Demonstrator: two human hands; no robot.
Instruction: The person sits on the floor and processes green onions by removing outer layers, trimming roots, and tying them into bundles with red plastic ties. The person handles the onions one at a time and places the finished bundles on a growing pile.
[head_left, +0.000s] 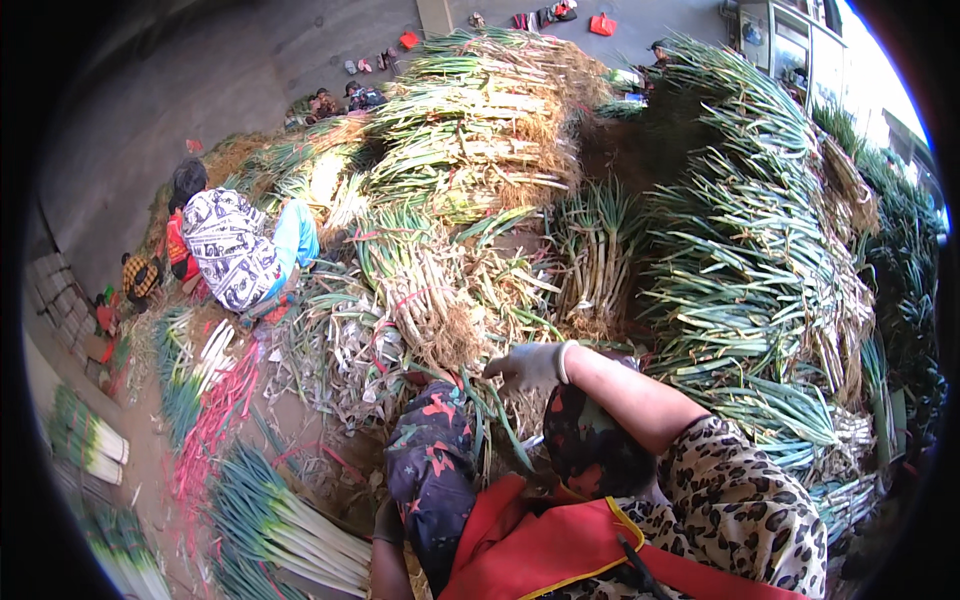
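Observation:
My right hand (528, 367), in a pale knit glove, reaches over the gap between my knees, above peeled leaves and roots. Whether its fingers hold anything is not plain. Just in front of it lies a tied bundle of untrimmed green onions (418, 300), its brown roots towards me. My left hand (388, 523) is down beside my left thigh, only its grey glove cuff showing; the fingers are hidden. Near that arm lies a pile of cleaned green onions (300, 517) with white stalks. A long green leaf (510, 431) hangs between my knees.
Tall stacks of untrimmed green onions (480, 127) rise ahead, with another stack (742, 285) at right. A co-worker in a printed shirt (229, 247) crouches at left. Pink ties (217, 412) and cleaned bundles (90, 442) lie on the floor at left.

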